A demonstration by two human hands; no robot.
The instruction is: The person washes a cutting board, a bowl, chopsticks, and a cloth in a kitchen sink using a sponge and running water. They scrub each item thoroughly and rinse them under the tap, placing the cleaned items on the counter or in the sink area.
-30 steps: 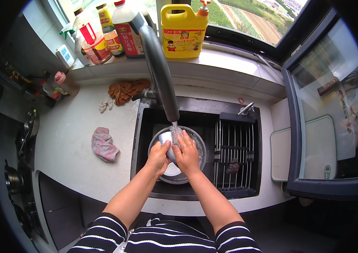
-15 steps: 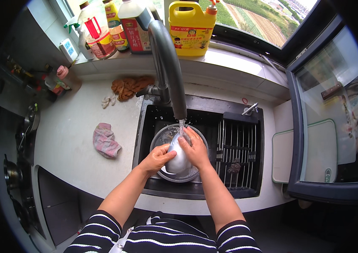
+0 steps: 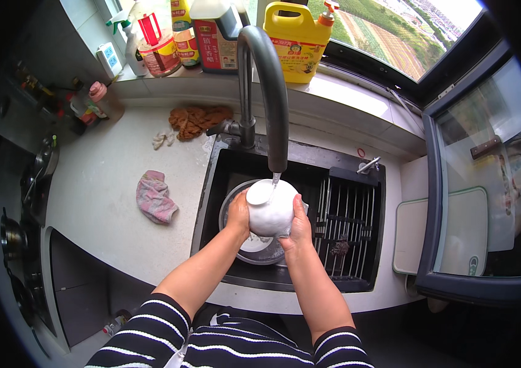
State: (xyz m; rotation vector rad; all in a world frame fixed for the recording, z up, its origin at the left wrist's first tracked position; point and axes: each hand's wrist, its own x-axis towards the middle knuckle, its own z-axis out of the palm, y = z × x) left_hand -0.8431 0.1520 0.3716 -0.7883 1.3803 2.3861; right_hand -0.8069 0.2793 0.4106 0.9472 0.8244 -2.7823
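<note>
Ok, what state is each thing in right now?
Left hand: gripping the bowl's left side
Right hand: gripping its right side
White bowl: held base up
Faucet: running onto the bowl
Metal basin: below the bowl, partly hidden
Pink-and-grey cloth: crumpled
Brown cloth: bunched up
Window sash: open
Yellow jug: upright

1. A kitchen, seemingly in a home: a black sink (image 3: 309, 156) is set into a pale bench (image 3: 101, 178), with water running from its faucet (image 3: 277, 122) onto a white bowl (image 3: 274, 214).
2. Inside the sink, on its right, sits a rack (image 3: 349, 214) of metal bars.
3. Behind the sink, a yellow pump jug (image 3: 297, 67) and a large red-labelled bottle (image 3: 214, 46) stand on a sill (image 3: 349, 95) by a window (image 3: 389, 40).
4. Right of the sink is a pale, green-edged board (image 3: 410, 239) resembling a cutting board.
5. Left of the sink lies a pink-and-grey cloth (image 3: 155, 197), with a metal pot (image 3: 13, 238) well beyond.
</note>
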